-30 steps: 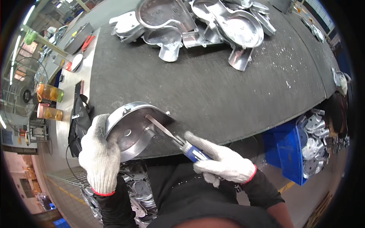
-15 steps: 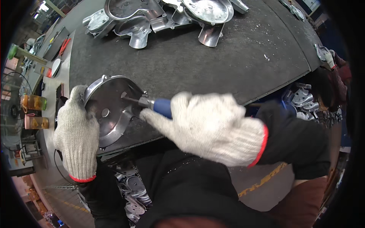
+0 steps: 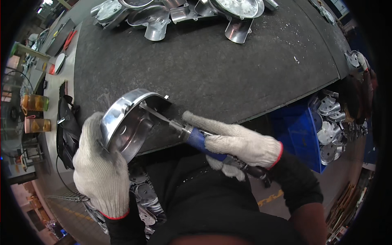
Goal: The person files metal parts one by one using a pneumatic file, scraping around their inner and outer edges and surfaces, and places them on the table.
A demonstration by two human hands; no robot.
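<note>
My left hand (image 3: 100,171), in a white knitted glove with a red cuff, grips the rim of a round, shiny metal housing (image 3: 136,127). The housing is tilted up on its edge at the near side of the dark table, its hollow facing right. My right hand (image 3: 245,145), gloved the same way, is wrapped round a blue-gripped handheld deburring tool (image 3: 198,139), index finger stretched along it. The tool's narrow flat blade (image 3: 153,112) reaches to the housing's upper inner rim; whether it touches cannot be made out. Part of my left fingers is hidden behind the housing.
Similar metal housings (image 3: 155,26) lie along the table's far edge. A blue bin (image 3: 300,136) of metal parts stands at the right, and more parts (image 3: 147,196) lie below the table. At the left are a black bag (image 3: 67,130) and two jars (image 3: 37,125). Another person's gloved hand (image 3: 361,60) shows far right.
The housing has gone from lying nearly flat to being tilted up, turned by my left hand. My right hand and the tool have moved down and right, the tool now slanting.
</note>
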